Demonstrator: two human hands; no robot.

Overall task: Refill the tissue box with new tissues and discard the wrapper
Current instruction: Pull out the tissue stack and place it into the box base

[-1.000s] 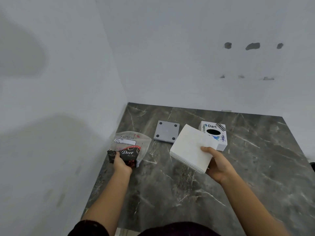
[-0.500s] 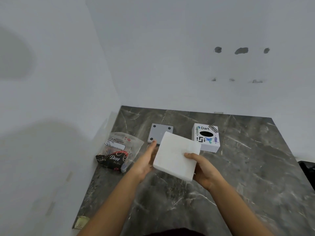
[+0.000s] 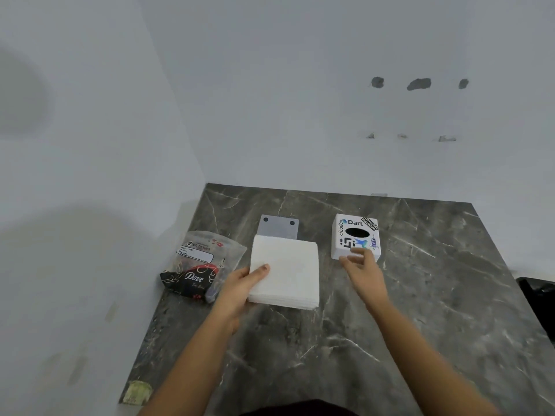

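Note:
A white stack of tissues (image 3: 288, 270) is in my left hand (image 3: 244, 282), which holds its left edge with the thumb on top, low over the marble table (image 3: 420, 310). The white tissue box (image 3: 354, 235), covered in stickers with a dark oval slot on top, stands to the right. My right hand (image 3: 362, 265) is at the box's near side, fingers apart and blurred, holding nothing. The grey base plate (image 3: 279, 226) of the box lies behind the stack, partly hidden by it. The empty Dove wrapper (image 3: 199, 265) lies at the left by the wall.
White walls close the table on the left and at the back. A dark object (image 3: 537, 292) sits past the table's right edge. A small yellowish scrap (image 3: 136, 391) lies at the near left corner.
My left hand let go of the wrapper and took the tissue stack. My right hand released the stack and moved right to the tissue box. The stack has come down flatter.

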